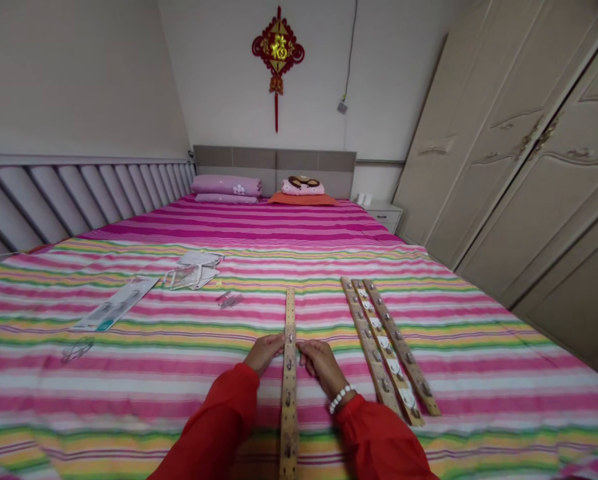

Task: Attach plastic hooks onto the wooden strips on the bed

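Observation:
A narrow wooden strip (288,383) with a row of small metal hook-like fittings lies lengthwise on the striped bedspread, between my hands. My left hand (266,353) is closed, its thumb and fingertips at the strip's left edge beside one of the upper fittings. On the other side, my right hand (323,363) has its fingers pinched together close to the right edge. Whatever its fingertips hold is too small to make out. The strip's far end shows rows of holes and no fittings.
Several more fitted wooden strips (366,343) lie side by side to the right, one with white pieces. Leftward are a flat package (116,305), white packets (195,269), a small clear packet (229,300) and loose thin wire-like pieces (77,349). A wardrobe (503,153) borders the bed's right.

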The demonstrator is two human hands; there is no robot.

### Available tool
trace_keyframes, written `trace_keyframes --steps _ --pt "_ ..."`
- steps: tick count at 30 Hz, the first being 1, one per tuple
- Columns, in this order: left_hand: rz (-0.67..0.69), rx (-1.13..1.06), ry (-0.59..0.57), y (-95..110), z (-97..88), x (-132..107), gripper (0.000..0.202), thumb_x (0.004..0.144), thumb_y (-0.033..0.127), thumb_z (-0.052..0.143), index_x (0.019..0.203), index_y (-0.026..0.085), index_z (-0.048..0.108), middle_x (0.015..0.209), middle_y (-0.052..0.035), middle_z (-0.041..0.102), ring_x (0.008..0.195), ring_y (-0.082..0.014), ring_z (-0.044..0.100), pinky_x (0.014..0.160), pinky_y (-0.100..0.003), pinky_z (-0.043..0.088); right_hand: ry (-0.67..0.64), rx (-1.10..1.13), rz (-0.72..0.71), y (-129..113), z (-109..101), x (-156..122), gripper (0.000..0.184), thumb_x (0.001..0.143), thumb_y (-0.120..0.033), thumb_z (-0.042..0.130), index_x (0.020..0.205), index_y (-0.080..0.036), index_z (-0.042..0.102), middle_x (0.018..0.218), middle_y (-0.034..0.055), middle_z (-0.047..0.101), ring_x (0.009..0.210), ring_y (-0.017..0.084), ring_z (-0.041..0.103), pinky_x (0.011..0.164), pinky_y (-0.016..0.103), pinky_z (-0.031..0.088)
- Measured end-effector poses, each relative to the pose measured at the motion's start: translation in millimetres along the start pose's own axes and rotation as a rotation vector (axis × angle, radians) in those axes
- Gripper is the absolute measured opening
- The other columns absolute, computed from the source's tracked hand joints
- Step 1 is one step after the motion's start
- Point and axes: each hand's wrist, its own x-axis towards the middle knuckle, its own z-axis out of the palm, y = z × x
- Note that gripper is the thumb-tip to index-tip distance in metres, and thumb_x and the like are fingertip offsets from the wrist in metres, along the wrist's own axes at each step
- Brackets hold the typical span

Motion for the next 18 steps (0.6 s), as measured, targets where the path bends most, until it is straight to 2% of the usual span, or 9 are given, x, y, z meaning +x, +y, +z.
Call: trace_keyframes --steps 3,9,12,13,15,18 --pt "0.056 0.015 -0.044 0.0 1.9 -4.5 0.045 0.062 0.057 0.069 0.067 0.012 0.072 0.06 -0.0038 0.066 0.063 -0.0161 0.057 0.067 -0.028 0.045 -0.018 -0.009 -0.005 -1.4 -0.1 -3.1 0.032 0.067 -0.041 0.063 0.048 -0.016 0.055 0.036 -0.0037 0.051 0.026 0.004 0.028 0.031 0.021 0.012" --pt "0.149 0.116 -0.151 -1.2 1.7 -18.2 0.044 0.067 0.057 0.064 0.069 0.014 0.072 0.066 -0.0031 0.067 0.069 -0.0172 0.058 0.07 -0.028 0.045 -0.042 -0.038 -0.021 3.7 -3.6 -2.9 0.037 0.069 -0.042 0.062 0.043 -0.016 0.054 0.028 -0.0071 0.037 0.026 0.004 0.024 0.033 0.022 0.01" --pt "0.052 0.127 -0.136 3.0 -5.3 -17.8 0.042 0.065 0.056 0.065 0.067 0.014 0.07 0.062 -0.0026 0.064 0.061 -0.015 0.056 0.061 -0.026 0.044 -0.005 -0.005 -0.009 6.1 -4.7 -0.6 0.035 0.067 -0.044 0.064 0.048 -0.016 0.054 0.033 -0.0052 0.046 0.025 0.004 0.026 0.032 0.022 0.011" --pt "0.012 0.141 -0.088 5.7 -10.8 -14.8 0.042 0.063 0.055 0.066 0.066 0.014 0.069 0.059 -0.002 0.062 0.057 -0.0141 0.054 0.056 -0.026 0.042 0.005 0.008 -0.006 6.7 -4.8 0.1 0.035 0.067 -0.046 0.065 0.051 -0.016 0.055 0.035 -0.0045 0.049 0.024 0.004 0.026 0.031 0.021 0.011" --pt "0.016 0.173 0.085 13.1 -27.7 -4.7 0.038 0.059 0.051 0.069 0.067 0.014 0.068 0.056 -0.0005 0.059 0.052 -0.0128 0.051 0.052 -0.025 0.04 0.019 0.03 -0.012 7.7 -5.0 0.8 0.036 0.067 -0.048 0.065 0.054 -0.016 0.054 0.037 -0.0044 0.051 0.024 0.003 0.027 0.031 0.021 0.011" --pt "0.205 0.206 0.481 25.3 -63.1 15.0 0.031 0.054 0.038 0.071 0.073 0.013 0.067 0.058 0.0009 0.057 0.057 -0.0131 0.052 0.06 -0.026 0.042 0.049 0.055 -0.039 9.0 -4.8 -0.1 0.039 0.068 -0.05 0.065 0.053 -0.018 0.05 0.038 -0.0055 0.049 0.025 0.003 0.027 0.031 0.02 0.012"
